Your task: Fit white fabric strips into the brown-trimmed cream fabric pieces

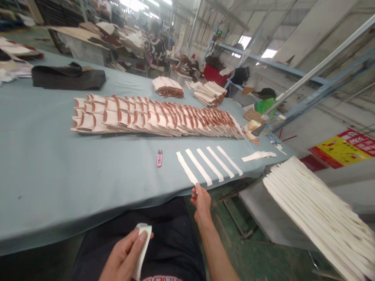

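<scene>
Several white fabric strips [202,166] lie side by side on the blue-green table cover, slanting toward the front edge. My right hand [202,201] pinches the near end of the leftmost strip [186,168] at the table's edge. Lower down, in front of my dark clothing, my left hand [127,253] is closed on a folded white strip [144,244], thumb on top. Pink thread snips [159,158] rest on the table left of the strips.
Behind the strips runs a long row of overlapping cream-and-brown fabric pieces [152,117]. Two more stacks [167,86] stand farther back, and a folded dark cloth [68,76] lies at left. White padded strips [319,218] are piled on the right. A person [156,48] is in the background.
</scene>
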`<action>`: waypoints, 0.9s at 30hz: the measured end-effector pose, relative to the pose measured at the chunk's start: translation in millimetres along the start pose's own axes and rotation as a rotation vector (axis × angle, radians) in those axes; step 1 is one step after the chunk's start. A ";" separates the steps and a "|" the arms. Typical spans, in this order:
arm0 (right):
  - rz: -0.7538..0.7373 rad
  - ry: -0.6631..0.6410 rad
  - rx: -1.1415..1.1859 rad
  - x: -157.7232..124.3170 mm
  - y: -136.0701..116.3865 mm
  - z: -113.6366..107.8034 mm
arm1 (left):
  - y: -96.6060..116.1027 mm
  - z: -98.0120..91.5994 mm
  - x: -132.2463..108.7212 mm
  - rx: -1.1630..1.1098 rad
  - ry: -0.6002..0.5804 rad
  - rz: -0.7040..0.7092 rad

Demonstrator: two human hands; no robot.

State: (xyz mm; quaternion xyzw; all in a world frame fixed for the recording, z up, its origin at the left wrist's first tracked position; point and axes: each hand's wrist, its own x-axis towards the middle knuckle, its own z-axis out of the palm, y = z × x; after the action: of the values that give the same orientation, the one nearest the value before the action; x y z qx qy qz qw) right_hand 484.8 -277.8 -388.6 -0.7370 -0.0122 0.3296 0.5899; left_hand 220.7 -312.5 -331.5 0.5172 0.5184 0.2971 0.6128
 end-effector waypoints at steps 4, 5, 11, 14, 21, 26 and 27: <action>0.099 -0.127 0.023 -13.3 7.0 -10.1 | 9.0 0.7 2.1 -0.097 -0.019 -0.056; 0.129 -0.179 0.021 -19.4 11.0 -13.2 | 11.5 0.3 3.5 -0.136 -0.017 -0.069; 0.155 -0.422 -0.164 -73.2 39.7 -35.4 | 29.8 -4.3 15.5 -0.367 -0.100 -0.157; -0.034 -0.434 -0.249 -94.9 30.2 -47.2 | 41.4 -5.4 19.6 -0.508 -0.109 -0.228; -1.426 -0.597 -0.541 -134.8 -37.1 -43.4 | 70.1 -1.0 17.7 -0.775 -0.115 -0.402; -1.641 -0.720 -0.571 -145.2 -54.4 -28.0 | 82.6 1.4 11.7 -0.857 -0.105 -0.435; -1.658 -0.737 -0.588 -144.5 -54.4 -26.7 | 84.1 1.5 10.4 -0.863 -0.107 -0.442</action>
State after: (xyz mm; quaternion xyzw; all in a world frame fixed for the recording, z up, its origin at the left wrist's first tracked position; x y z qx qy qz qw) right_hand 405.2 -343.2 -270.4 -0.4624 -0.7982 0.0019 0.3860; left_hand 239.6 -279.4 -255.8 0.1083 0.4130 0.3205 0.8456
